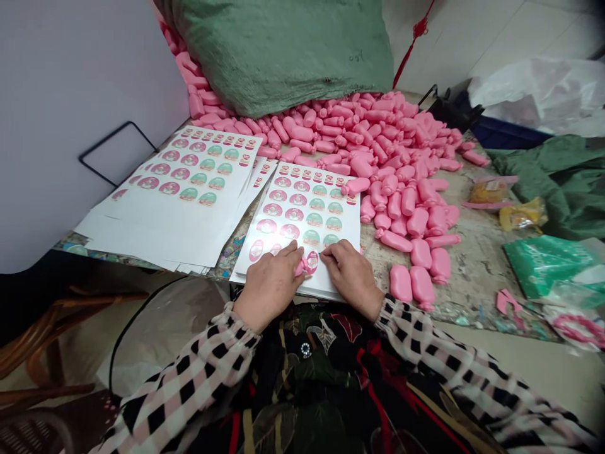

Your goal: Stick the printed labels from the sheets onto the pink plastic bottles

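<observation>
Though half hidden, pink bottle (300, 268) probably under left hand (269, 285)

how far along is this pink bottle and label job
Looks early. Done: I can see no labelled bottles, and the pink plastic bottles in the heap look bare. In hand: the left hand holds one pink bottle at the front label sheet, with the right hand beside it. Left: that big heap, plus the stack of label sheets.
</observation>
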The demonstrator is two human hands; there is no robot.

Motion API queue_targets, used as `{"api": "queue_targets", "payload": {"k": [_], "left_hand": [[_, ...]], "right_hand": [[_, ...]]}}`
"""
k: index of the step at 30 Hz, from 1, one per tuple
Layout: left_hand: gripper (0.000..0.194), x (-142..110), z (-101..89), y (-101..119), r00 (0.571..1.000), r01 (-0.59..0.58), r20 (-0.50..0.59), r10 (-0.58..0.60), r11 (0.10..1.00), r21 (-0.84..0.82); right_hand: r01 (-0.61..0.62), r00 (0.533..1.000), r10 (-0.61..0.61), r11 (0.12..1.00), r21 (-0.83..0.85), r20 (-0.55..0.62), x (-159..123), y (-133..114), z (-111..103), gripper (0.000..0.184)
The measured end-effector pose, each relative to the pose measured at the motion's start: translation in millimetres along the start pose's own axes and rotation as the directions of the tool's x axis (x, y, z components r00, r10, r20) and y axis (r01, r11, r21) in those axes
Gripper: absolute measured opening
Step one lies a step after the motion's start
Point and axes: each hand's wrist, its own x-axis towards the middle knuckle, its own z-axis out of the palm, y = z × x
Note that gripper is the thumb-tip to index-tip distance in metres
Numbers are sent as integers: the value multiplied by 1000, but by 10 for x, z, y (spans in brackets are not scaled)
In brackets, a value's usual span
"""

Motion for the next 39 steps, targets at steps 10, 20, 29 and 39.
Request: {"api": "queue_targets", "payload": {"k": [10,20,29,39], "left_hand": [[48,3,1,-37,998,-57,7,57,997,-48],[37,-12,40,52,996,10,-85,-3,996,88],[46,7,8,-11,995,-68,-71,75,992,104],[45,4,15,-21,994,-77,-70,84,993,90]], "right_hand": [[-8,999,6,999,47,49,-211,-33,-36,17],[-3,1000,3,1000,30,-4,-186,-33,18,17],[-14,998,6,994,112,67,-82,31,-19,13],[-91,996,90,994,66,19,-181,-52,-3,15]]}}
